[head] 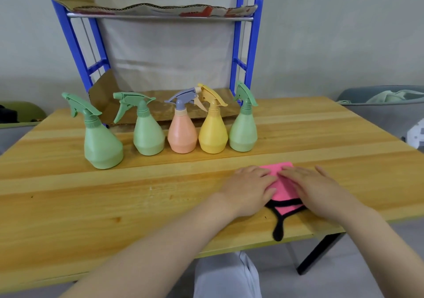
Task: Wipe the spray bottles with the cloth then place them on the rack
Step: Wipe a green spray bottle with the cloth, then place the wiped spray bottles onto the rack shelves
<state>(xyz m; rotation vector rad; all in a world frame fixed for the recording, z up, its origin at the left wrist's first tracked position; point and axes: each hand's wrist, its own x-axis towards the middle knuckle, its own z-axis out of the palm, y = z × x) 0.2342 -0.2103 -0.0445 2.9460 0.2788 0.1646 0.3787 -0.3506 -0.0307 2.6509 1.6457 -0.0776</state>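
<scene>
Several spray bottles stand upright in a row across the wooden table (68,187): a large green bottle (102,147) at the left, a second green bottle (148,137), a peach bottle with a grey trigger (182,135), a yellow bottle (213,136) and a small green bottle (243,132). Nearer to me lies a folded pink cloth with black trim (284,188), close to the front edge. My left hand (249,188) and my right hand (313,188) both rest flat on the cloth with straight fingers. Behind the bottles stands a blue metal rack (75,43) with cardboard-lined shelves.
The rack's lower shelf carries brown cardboard (160,112) just behind the bottles, and its upper shelf (160,16) is higher up. A grey bin with pale cloth in it (390,98) sits at the right. A black loop from the cloth (277,231) hangs over the table's front edge.
</scene>
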